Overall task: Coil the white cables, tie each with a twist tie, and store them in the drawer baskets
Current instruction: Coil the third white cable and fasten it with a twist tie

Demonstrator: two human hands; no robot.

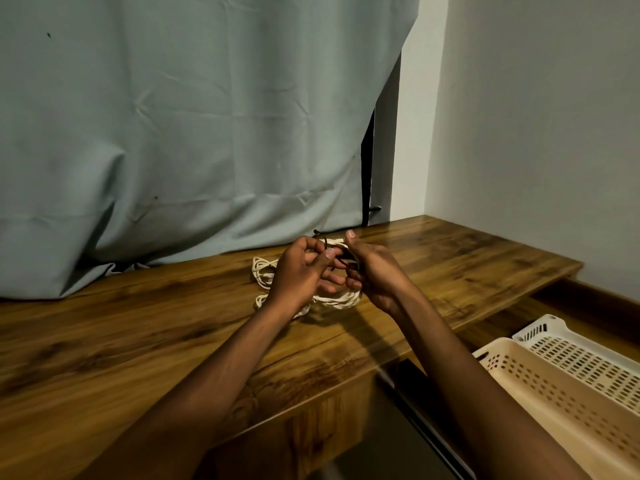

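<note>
Wooden desktop [138, 327] seen from above and behind the hands, with a pale curtain [173, 133] hanging along its far edge. At far left of the work area a loose white cable [262, 269] lies on the wood, just left of the left hand and not yet tied.

The left hand [299, 271] is raised above the desk with its fingers curled; thumb and forefinger appear to pinch one end of a dark twist tie [327, 244] where it crosses the top of a coiled white cable [337, 299]. This coil hangs between the two hands. Its upper strands lie at the fingertips and its lower loop sags toward the desk near the wrists, so its long axis runs roughly near to far. The tie crosses the strands at the far, upper end of the coil, and both hands are about equally close to it.

The right hand [372, 271] faces the left. Its thumb points up and its other fingers are curled inward on the tie and the coil strands; which of the two they grip is hidden.

The likely step is twisting the tie ends together, which depends on both ends standing clear on the far side of the strands.

At lower right, two perforated baskets, one beige [554, 393] and one white [588, 355], sit in the open drawer, well apart from the hands.
</note>
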